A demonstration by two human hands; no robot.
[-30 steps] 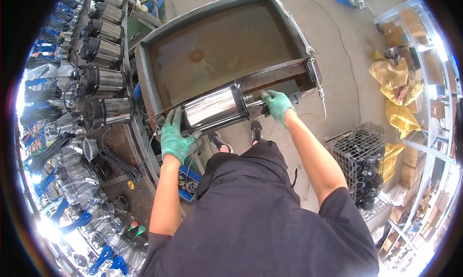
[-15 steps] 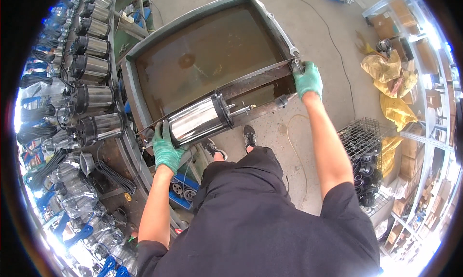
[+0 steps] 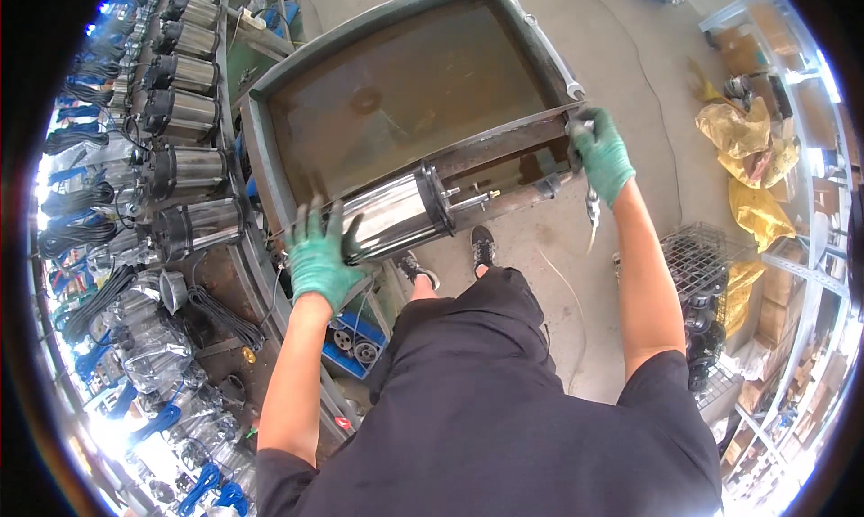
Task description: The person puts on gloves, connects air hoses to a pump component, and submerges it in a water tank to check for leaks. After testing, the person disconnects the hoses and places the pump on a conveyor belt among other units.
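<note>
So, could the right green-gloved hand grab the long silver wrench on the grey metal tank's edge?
Probably yes: the green-gloved right hand is close to the long silver wrench, with nothing seen between them. But it seems to hold a small metal hose fitting, so it might need to let go first.

Looks like a workshop, to judge by a metal tank (image 3: 360,26) of murky liquid (image 3: 423,76) with a wrench (image 3: 553,56) on its right edge, matching steel cylinders (image 3: 200,169) lined along the right edge of a bench (image 3: 216,269), shelving (image 3: 804,272) loaded with cardboard boxes (image 3: 776,323), and a wire crate (image 3: 693,247) of black parts (image 3: 700,337).
</note>
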